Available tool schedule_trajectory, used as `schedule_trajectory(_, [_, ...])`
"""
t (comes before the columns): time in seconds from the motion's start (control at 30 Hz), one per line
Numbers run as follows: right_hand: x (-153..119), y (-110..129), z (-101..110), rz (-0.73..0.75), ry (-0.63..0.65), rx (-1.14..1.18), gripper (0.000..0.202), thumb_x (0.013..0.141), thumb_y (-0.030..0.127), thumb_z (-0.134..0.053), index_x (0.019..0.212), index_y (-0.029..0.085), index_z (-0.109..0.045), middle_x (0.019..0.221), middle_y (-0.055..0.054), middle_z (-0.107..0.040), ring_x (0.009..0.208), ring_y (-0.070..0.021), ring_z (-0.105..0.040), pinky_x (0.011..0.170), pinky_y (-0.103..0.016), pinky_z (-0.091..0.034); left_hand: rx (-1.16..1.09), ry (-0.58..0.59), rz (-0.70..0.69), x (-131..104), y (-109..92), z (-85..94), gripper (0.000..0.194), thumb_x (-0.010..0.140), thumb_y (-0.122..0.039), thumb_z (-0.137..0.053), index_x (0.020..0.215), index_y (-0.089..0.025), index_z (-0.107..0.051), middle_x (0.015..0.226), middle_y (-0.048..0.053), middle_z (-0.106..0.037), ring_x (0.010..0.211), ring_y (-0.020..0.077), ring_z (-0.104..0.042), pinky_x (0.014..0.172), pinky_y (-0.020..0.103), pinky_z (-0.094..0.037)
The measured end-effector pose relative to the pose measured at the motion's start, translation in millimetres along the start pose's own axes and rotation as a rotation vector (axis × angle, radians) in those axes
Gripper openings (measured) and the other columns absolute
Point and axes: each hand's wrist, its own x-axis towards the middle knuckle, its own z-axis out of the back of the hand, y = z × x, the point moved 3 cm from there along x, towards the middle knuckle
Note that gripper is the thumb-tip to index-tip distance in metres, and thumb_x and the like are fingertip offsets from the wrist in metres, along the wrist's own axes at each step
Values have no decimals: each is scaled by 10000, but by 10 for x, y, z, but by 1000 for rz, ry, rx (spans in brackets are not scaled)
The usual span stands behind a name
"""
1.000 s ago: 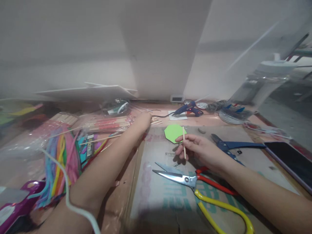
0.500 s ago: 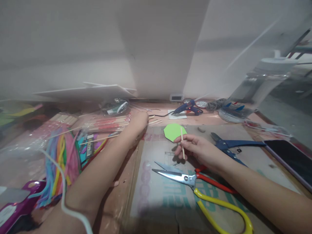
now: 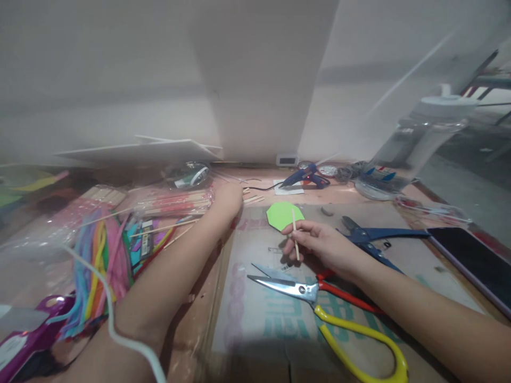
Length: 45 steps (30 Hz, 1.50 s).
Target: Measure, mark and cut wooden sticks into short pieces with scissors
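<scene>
Between the thumb and fingers of my right hand [image 3: 311, 239] is a short wooden stick [image 3: 295, 236], held nearly upright. Just behind it lies a green octagonal piece [image 3: 281, 214] on the cardboard [image 3: 243, 298]. My left hand [image 3: 228, 199] reaches to the back of the table, beside some short wooden sticks [image 3: 253, 199] and a plastic bag of sticks [image 3: 175, 202]; its fingers are hidden from me. Scissors [image 3: 301, 290] with one red and one yellow handle lie spread below my right hand. Blue-handled pliers [image 3: 371, 236] rest to its right.
A blue glue gun [image 3: 305, 175] stands at the back on a white piece. To the right are a clear water jug [image 3: 415, 143] and a phone [image 3: 471, 260]. Colourful pipe cleaners [image 3: 99, 255] lie left, with a white cable [image 3: 112, 314] crossing my left forearm.
The view has shifted slightly. My right hand still holds the stick near the green piece, and my left hand stays by the sticks at the back.
</scene>
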Motion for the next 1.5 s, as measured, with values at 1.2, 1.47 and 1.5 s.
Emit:
schedule_trajectory(1.2, [-437,475,-296,385,-328,-334,215,890,398,-661,915,241,-805,867,-33,-767,843,-217,-697,794,-344,-551,-1584,106,-310,-1530,-606,179,184,831,-344,-731,897,-185,-794,888,41,-783,764,143,-671,711,246,-509])
schedule_trajectory(1.47, [-382,436,-239,336,-351,-208,266,864,485,-704,915,232,-771,871,-49,-770,806,-217,-717,764,-352,-586,-1649,119,-219,-1503,-550,212,179,789,-350,-771,845,-181,-780,835,46,-770,722,142,-664,696,265,-520])
schedule_trajectory(1.5, [-369,430,-239,327,-338,-212,276,860,492,-704,897,225,-761,849,-48,-763,792,-213,-712,751,-345,-585,-1649,118,-210,-1496,-545,210,184,787,-356,-772,840,-180,-781,830,48,-769,727,147,-666,702,270,-521])
